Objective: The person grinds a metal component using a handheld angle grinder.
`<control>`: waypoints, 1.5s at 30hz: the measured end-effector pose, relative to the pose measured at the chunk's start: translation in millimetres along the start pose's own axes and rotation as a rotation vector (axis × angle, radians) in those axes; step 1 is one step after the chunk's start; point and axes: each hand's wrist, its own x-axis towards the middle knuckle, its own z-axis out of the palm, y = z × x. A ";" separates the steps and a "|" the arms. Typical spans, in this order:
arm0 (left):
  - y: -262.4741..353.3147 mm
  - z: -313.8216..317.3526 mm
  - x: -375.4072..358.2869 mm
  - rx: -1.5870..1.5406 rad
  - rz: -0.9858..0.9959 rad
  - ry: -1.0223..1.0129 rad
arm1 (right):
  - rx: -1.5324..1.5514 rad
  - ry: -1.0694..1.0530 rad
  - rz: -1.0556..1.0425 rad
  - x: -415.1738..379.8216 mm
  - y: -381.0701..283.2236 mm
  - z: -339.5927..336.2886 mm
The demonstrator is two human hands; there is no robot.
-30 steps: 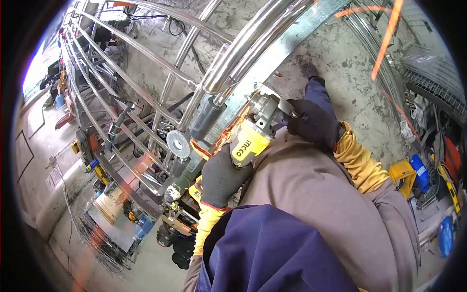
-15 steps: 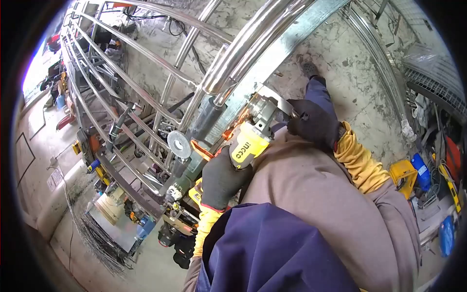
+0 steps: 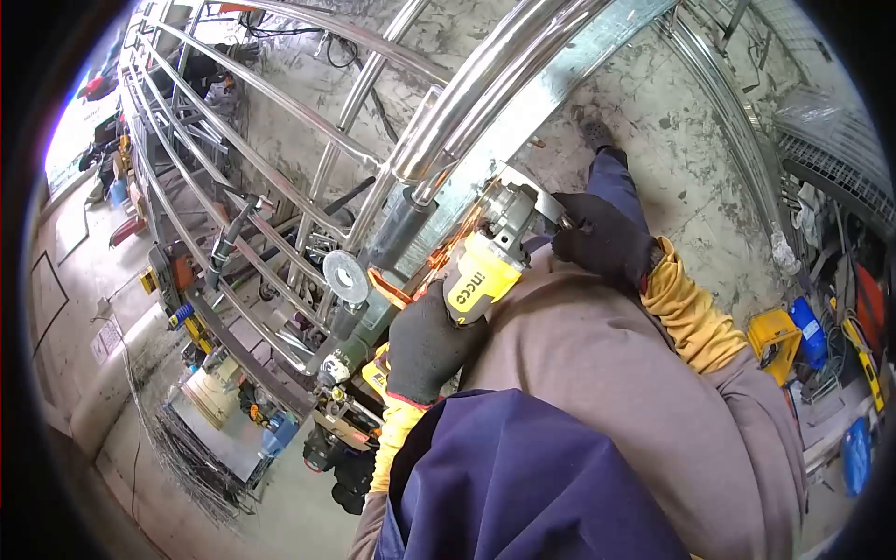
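A yellow grinder (image 3: 483,283) sits beside a flat metal bar (image 3: 534,114) in front of me; the person's gloved left hand (image 3: 432,345) has a closed grip around its body, the right hand (image 3: 602,235) a closed grip at its side, by the metal head (image 3: 511,215). It looks stiff and fairly heavy, steadiest held two-handed at body and side.

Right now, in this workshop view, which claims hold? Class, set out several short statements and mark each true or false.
1. The left hand and right hand are gloved. True.
2. The left hand holds the grinder. True.
3. The grinder lies on the floor. False: it is held up.
4. The right sleeve is green. False: it is yellow.
5. A grey disc shows left of the grinder in the picture. True.
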 end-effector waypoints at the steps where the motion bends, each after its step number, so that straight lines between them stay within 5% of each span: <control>1: 3.7 -2.6 -0.9 -0.007 -0.013 -0.011 | 0.017 0.003 0.019 0.9 2.2 1.8; 17: -3.1 4.3 -4.1 -0.025 -0.013 0.011 | 0.180 -0.045 0.100 2.7 9.6 6.5; 23: 1.9 2.3 -2.9 -0.026 0.014 0.017 | 0.064 0.113 0.011 -3.5 1.0 8.2; 27: 9.7 -2.0 -4.6 -0.030 -0.026 -0.006 | 0.018 0.039 -0.001 1.0 6.6 9.7; 33: 0.5 4.2 -3.7 -0.010 -0.019 -0.003 | 0.255 0.035 -0.004 3.4 20.3 19.1; 39: -0.2 4.9 -6.0 0.018 -0.019 -0.001 | 0.222 -0.051 0.137 -0.6 -4.3 1.7; 45: -2.3 8.7 -5.4 -0.101 -0.024 0.005 | -0.006 0.007 -0.039 0.3 -5.9 0.0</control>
